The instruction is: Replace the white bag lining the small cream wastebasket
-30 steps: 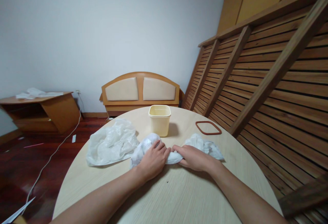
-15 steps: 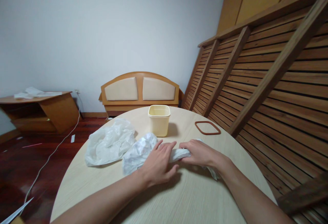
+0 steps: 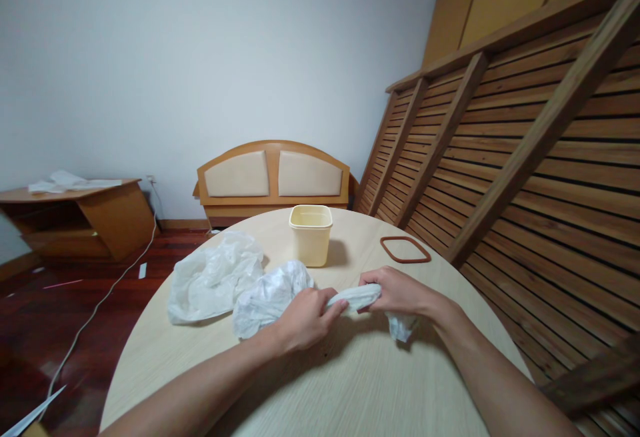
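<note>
A white plastic bag (image 3: 273,294), twisted into a rope along its middle, stretches between my two hands. My left hand (image 3: 306,317) is closed around the twisted part, with the puffed, crumpled bulk of the bag to its left. My right hand (image 3: 393,290) grips the other end, and a loose tail hangs below its fingers. Just behind the bag stands a pale yellow square bin (image 3: 311,240), upright and without a lid. A second crumpled white plastic bag (image 3: 215,277) lies on the table at the left.
A brown rounded-square ring (image 3: 405,249) lies on the round wooden table (image 3: 400,390) at the right. Beyond are a headboard (image 3: 273,170) and a low desk (image 3: 100,217) with papers. Slatted wooden panels (image 3: 500,177) lean along the right, and a cable (image 3: 107,297) crosses the floor.
My left hand has gone from spread fingers to a closed grip on the twisted bag. My right hand has shifted slightly right, and the bag's tail hangs differently beneath it.
</note>
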### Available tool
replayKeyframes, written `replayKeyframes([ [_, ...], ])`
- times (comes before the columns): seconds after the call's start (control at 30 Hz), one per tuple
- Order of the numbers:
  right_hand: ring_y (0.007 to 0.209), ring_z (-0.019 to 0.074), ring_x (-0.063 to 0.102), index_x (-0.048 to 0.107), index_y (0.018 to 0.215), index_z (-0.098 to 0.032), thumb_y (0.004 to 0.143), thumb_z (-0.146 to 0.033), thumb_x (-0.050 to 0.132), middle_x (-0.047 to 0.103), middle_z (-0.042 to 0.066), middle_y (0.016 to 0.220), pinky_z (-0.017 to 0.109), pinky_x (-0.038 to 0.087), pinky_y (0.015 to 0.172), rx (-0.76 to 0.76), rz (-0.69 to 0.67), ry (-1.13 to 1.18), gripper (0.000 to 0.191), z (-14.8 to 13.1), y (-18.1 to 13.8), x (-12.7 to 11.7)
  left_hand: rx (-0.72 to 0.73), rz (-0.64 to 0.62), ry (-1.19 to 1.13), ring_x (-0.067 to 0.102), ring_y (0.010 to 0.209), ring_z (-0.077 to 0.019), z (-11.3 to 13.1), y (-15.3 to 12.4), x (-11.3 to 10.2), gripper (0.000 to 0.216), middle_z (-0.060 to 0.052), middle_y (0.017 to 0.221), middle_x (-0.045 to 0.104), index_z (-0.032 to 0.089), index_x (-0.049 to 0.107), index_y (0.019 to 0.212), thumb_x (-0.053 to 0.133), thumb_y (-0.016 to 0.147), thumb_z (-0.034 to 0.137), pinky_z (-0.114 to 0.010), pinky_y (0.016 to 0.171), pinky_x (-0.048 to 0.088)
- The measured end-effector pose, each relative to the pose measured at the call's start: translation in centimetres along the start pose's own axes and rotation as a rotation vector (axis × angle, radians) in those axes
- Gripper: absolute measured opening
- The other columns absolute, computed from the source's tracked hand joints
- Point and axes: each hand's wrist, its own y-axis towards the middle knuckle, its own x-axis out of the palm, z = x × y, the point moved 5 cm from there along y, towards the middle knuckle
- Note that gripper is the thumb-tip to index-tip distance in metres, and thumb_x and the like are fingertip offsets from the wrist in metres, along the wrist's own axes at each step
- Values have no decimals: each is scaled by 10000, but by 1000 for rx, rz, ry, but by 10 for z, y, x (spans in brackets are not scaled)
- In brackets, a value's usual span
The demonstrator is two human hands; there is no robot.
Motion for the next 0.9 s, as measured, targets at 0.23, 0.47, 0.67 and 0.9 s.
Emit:
replayKeyframes([
  [0.23,583,131,506,695,787,-165,766,-551,724,597,-1,665,240,341,511,23,36,147,387,5,0,-10,-37,30,-249,450,602,-131,-13,7,-3,462,13,640,520,171,539,731,313,1004,468,-257,583,324],
  [0.47,810,184,636,721,1052,-183,899,-543,593,718,65,930,273,462,704,-194,250,195,412,-7,0,-23,-24,92,-460,444,583,-122,-22,9,-10,463,7,633,522,148,600,771,340,993,460,-248,585,356],
  [0.67,858,188,669,743,1053,-198,981,-444,512,745,80,956,294,491,778,-296,294,32,345,-18,1,-18,-39,178,-498,604,876,-201,-17,5,-24,477,-116,1072,690,128,571,1304,556,908,392,-315,786,466],
  [0.9,831,164,678,724,1171,-239,1003,-436,480,760,65,932,268,500,765,-431,291,-96,357,-35,-4,-15,-8,-13,-329,502,641,-133,-5,0,-20,363,-8,701,613,138,673,869,445,965,404,-255,624,367],
])
